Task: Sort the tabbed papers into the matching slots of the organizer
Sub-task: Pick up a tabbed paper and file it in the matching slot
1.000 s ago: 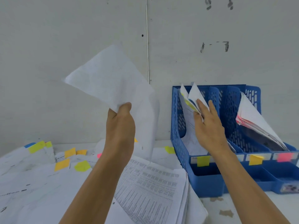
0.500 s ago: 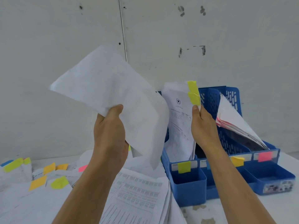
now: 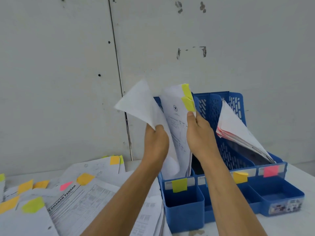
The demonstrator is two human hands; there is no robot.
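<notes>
Dozens of loose papers (image 3: 71, 201) are lying spread over the left part of the worktop (image 3: 294, 223), showing orange, yellow-green and pink tabs along their edges; one printed sheet is lying face up on top.

- The left hand (image 3: 156, 143) is gripping a white sheet (image 3: 136, 106) by its lower corner, fingers curled round it. The sheet is fanning up and to the left, and its lower part is hanging down at the mouth of the leftmost slot.
- Yellow-tabbed papers (image 3: 177, 120) are standing nearly upright in that leftmost slot of the blue organizer (image 3: 228, 150), touching the white sheet.
- The right hand (image 3: 199, 133) is pinching their upper right edge, thumb sitting just under the two yellow-green tabs.
- A yellow-green label (image 3: 179, 184) is sticking to the front of this slot.
- An orange label (image 3: 240, 177) is marking the middle slot.
- A pink label (image 3: 270, 171) is marking the right slot, where a pink-edged stack (image 3: 238, 132) is leaning back to the left, tilted.
</notes>
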